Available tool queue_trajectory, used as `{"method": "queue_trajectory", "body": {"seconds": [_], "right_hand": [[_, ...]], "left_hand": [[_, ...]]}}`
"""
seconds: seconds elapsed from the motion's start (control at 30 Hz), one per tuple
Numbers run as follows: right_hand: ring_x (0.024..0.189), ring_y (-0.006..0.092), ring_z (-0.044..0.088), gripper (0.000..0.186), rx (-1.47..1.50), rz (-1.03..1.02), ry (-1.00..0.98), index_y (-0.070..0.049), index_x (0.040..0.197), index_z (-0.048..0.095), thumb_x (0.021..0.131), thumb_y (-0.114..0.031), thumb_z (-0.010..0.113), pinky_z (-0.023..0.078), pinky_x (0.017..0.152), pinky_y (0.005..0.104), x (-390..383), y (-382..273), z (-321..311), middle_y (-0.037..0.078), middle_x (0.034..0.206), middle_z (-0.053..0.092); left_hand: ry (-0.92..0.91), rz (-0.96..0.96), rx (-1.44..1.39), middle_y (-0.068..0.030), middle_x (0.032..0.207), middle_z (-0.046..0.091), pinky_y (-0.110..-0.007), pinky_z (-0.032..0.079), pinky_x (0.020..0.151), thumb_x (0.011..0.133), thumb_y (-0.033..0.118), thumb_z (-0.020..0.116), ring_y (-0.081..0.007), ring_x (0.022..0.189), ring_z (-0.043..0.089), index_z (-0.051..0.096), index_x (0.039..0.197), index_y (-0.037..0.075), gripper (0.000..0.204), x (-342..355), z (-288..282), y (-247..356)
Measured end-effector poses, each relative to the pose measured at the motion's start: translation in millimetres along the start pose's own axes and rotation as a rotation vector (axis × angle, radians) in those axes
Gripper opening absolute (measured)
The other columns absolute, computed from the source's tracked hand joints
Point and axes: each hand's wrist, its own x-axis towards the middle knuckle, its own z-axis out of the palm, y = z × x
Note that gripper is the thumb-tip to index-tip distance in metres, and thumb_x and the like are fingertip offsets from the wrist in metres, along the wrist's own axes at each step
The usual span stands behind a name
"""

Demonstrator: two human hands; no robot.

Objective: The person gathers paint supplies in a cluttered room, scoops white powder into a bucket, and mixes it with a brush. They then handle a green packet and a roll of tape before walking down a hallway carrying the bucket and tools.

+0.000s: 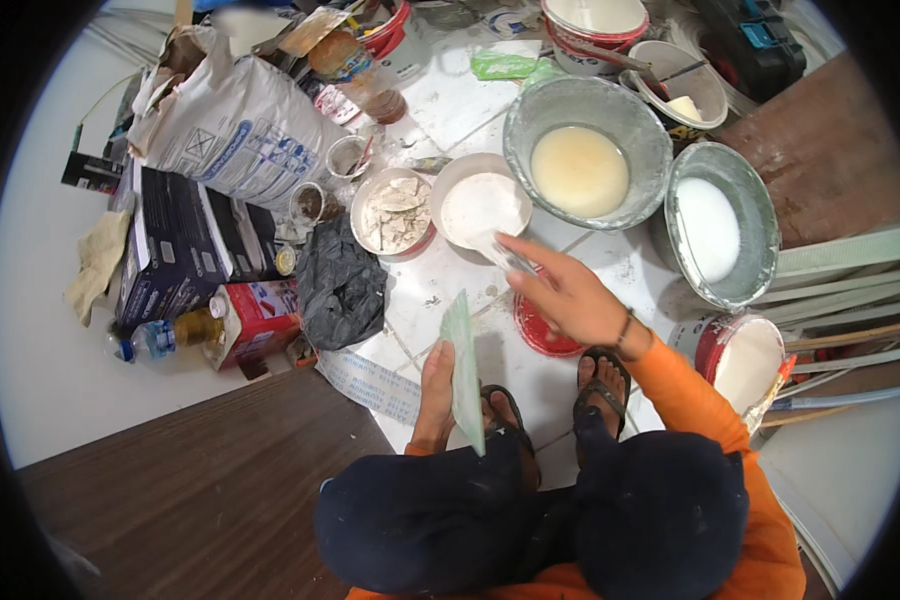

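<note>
My left hand (434, 388) grips a thin pale green translucent sheet (463, 365), held on edge above my left foot. Reaching forward, my right hand (578, 300) is closed on a small pale tool (511, 258), shaped like a spoon or scoop. Its tip is blurred at the near rim of a white tub of white powder (482, 205). Left of that tub stands another tub with broken beige flakes (396, 213). A red lid (542, 322) lies on the floor, partly under my right hand.
Large grey basins of cloudy liquid (578, 170) and white liquid (708, 230) stand to the right. A paint bucket (745, 360) is by my right knee. A black plastic bag (340, 280), a big paper sack (240, 125) and boxes (175, 245) crowd the left side.
</note>
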Motion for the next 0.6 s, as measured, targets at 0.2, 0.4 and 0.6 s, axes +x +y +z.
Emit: {"method": "queue_trajectory", "body": {"seconds": [0.2,0.4,0.6], "right_hand": [[0.098,0.016,0.065,0.054,0.169,0.136,-0.167,-0.009,0.151,0.042,0.102,-0.027,0.055,0.055,0.074,0.0308,-33,-13,19,0.017,0.129,0.062],[0.049,0.0064,0.051,0.055,0.375,0.082,0.046,-0.012,0.152,0.041,0.101,-0.027,0.057,0.049,0.049,0.0282,-10,10,11,-0.002,0.059,0.054],[0.058,0.0315,0.063,0.057,-0.385,-0.408,0.093,-0.012,0.149,0.044,0.097,-0.025,0.063,0.05,0.059,0.0424,-32,40,27,0.012,0.065,0.064]], "left_hand": [[0.072,0.2,0.061,-0.0056,0.119,0.065,-0.026,0.049,0.091,0.103,0.021,0.056,-0.0116,0.104,0.061,0.049,0.138,0.0,0.042,4,-3,22],[0.075,0.322,0.429,-0.0078,0.118,0.064,-0.027,0.048,0.089,0.102,0.017,0.058,-0.0116,0.103,0.06,0.053,0.132,-0.001,0.036,-4,12,30],[0.335,0.447,0.311,-0.0079,0.114,0.064,-0.028,0.047,0.089,0.102,0.017,0.058,-0.0121,0.099,0.058,0.054,0.127,-0.002,0.031,2,0,48]]}}
